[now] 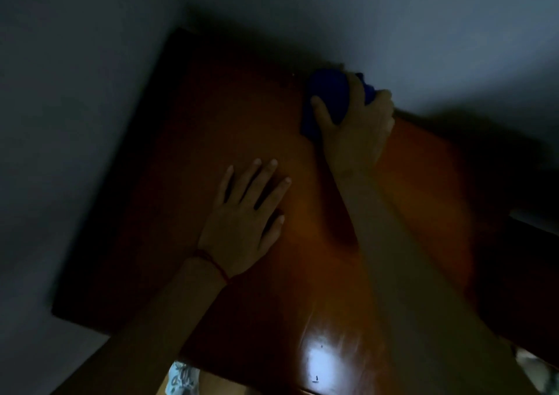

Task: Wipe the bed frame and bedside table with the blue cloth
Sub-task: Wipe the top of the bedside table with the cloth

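Observation:
The room is dim. A glossy brown wooden bedside table top (187, 158) fills the middle of the head view. My right hand (357, 122) grips a bunched blue cloth (328, 95) and presses it on the table's far edge, close to the wall. My left hand (245, 219) lies flat on the table top nearer to me, fingers spread, holding nothing. A thin red string circles my left wrist. Part of the cloth is hidden under my right palm.
A pale grey wall (393, 16) runs behind the table and another on the left (60, 107). A dark wooden piece, perhaps the bed frame (514, 243), stands at the right. A bright light reflection (317, 364) shows on the table's near edge.

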Demonstrator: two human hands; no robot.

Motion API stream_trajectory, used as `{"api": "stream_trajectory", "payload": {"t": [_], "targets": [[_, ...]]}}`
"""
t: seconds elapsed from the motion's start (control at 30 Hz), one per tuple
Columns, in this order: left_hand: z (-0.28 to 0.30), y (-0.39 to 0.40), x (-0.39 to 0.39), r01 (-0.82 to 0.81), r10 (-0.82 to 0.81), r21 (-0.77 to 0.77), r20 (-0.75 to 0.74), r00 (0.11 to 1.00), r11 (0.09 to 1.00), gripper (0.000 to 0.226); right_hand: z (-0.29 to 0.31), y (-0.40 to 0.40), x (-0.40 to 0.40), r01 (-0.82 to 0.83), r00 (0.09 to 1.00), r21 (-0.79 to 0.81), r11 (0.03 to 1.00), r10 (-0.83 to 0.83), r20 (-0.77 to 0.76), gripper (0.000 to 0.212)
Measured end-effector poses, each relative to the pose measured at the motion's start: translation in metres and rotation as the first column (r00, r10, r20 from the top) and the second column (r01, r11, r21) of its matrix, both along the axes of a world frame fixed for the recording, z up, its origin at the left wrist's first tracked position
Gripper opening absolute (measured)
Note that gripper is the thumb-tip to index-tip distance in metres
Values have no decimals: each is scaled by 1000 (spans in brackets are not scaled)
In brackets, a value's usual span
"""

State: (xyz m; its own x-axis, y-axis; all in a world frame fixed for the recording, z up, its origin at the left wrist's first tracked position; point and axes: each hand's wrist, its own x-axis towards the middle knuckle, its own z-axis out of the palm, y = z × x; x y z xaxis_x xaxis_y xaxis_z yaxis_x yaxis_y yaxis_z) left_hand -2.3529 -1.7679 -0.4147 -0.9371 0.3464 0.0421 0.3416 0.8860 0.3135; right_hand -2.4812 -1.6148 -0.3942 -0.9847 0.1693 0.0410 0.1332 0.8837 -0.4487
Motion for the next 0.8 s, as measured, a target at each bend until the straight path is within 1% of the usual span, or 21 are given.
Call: {"api": "stream_trajectory", "payload": {"t": [0.1, 0.27, 0.33, 0.43, 0.5, 0.57, 0.6, 0.67, 0.7, 0.8], "targets": [[0, -1, 1, -1, 1, 4, -1, 1000, 1000, 48, 3, 3, 31, 62, 998, 1, 998, -62, 14, 60], [6, -11, 36, -104, 104, 21, 15, 994, 994, 48, 8, -9, 93, 2, 998, 6, 1000, -2, 60, 59], [8, -19, 58, -132, 132, 15, 24, 991, 991, 50, 10, -13, 89, -17, 998, 8, 1000, 16, 62, 59], [5, -32, 89, -144, 144, -4, 26, 989, 990, 51, 11, -22, 64, 11, 996, -21, 1000, -9, 93, 61], [1, -42, 105, -154, 154, -12, 15, 988, 988, 51, 9, -27, 75, 48, 996, -44, 998, -44, 78, 61], [-2, -48, 115, -154, 154, -15, -4, 988, 988, 50, 5, -35, 122, 46, 998, -43, 998, -44, 44, 59], [-3, -50, 118, -149, 148, -18, -18, 989, 989, 50, 4, -40, 153, 43, 999, -16, 999, -42, 34, 57], [-5, -51, 121, -145, 144, -15, -41, 989, 989, 49, 5, -47, 202, 54, 997, 24, 998, -55, 51, 57], [-5, -51, 121, -147, 146, -10, -47, 988, 989, 50, 5, -49, 209, 56, 996, 22, 998, -58, 74, 58], [-5, -51, 122, -143, 143, -5, -67, 987, 990, 52, 5, -49, 178, 56, 995, 19, 998, -57, 84, 59]]}}
